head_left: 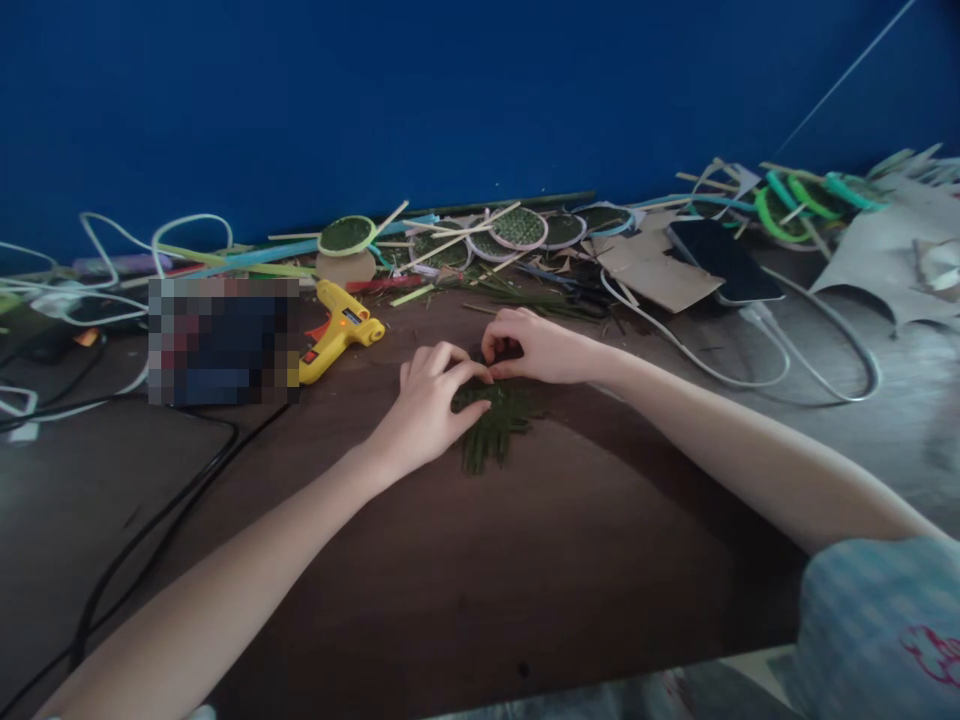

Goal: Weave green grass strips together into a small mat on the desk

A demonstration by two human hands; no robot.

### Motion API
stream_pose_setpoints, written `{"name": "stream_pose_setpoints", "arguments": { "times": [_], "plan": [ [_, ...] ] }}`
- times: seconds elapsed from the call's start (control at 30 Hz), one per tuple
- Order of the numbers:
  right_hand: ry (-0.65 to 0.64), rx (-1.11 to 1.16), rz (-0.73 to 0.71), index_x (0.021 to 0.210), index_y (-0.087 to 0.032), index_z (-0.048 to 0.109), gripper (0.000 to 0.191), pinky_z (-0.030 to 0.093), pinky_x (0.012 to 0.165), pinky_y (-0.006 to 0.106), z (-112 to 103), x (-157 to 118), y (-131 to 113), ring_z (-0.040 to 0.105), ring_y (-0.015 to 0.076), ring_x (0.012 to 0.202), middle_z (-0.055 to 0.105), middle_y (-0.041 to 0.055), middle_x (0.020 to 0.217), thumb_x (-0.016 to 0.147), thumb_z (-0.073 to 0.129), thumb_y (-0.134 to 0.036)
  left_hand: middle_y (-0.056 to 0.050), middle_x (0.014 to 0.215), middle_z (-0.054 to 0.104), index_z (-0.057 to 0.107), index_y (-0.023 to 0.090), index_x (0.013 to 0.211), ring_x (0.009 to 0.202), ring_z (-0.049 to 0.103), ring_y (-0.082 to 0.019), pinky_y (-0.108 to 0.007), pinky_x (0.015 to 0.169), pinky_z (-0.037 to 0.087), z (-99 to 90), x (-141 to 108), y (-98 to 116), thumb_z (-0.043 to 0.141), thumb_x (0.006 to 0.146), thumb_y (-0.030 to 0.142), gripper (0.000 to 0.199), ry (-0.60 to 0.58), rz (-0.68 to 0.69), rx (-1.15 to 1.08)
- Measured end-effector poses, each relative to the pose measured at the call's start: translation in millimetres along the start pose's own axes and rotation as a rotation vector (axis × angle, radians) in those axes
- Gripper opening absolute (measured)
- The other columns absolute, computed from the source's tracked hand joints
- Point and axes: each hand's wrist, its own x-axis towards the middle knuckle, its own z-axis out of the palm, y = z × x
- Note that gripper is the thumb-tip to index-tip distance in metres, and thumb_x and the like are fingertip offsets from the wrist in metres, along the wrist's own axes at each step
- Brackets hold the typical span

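Observation:
A small mat of interlaced dark green leaf strips [496, 432] lies flat on the brown table, its loose ends pointing towards me. My left hand [435, 400] rests over its left side, thumb and index finger apart and touching the weave. From the right, my right hand [536, 347] reaches to the far edge of the mat, thumb and index finger pinched together at a strip. Fingertips of both hands nearly meet there. The strip's end between the right fingers is mostly hidden.
A yellow hot glue gun [341, 328] lies left of my hands, beside a blurred-out patch. Round woven fans [517, 229], sticks and scraps line the blue wall. Cardboard [656, 262] and a phone [720, 260] with a white cable are at right. Black cords [161, 530] cross the left.

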Motion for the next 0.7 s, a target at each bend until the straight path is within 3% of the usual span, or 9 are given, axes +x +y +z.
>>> {"name": "stream_pose_setpoints", "arguments": {
  "times": [0.23,0.7],
  "plan": [
    [-0.111,0.088,-0.016,0.085,-0.018,0.059,0.012,0.039,0.076,0.031,-10.3,-3.4,2.3,0.049,0.0161,0.084,0.050,0.0040,0.090,0.075,0.059,-0.026,-0.004,0.099,0.049,0.055,0.021,0.099,0.097,0.044,-0.023,-0.039,0.083,0.035,0.6,-2.3,0.7,0.056,0.082,0.025,0.018,0.016,0.022,0.019],
    [-0.072,0.058,-0.036,0.084,-0.016,0.059,0.015,0.040,0.079,0.032,-7.5,-2.7,2.9,0.048,0.0168,0.086,0.049,0.0044,0.089,0.073,0.063,-0.025,-0.006,0.103,0.047,0.059,0.024,0.104,0.103,0.040,-0.025,-0.040,0.084,0.034,2.0,-1.1,3.2,0.053,0.083,0.022,0.022,-0.018,0.030,0.040]
  ]
}}
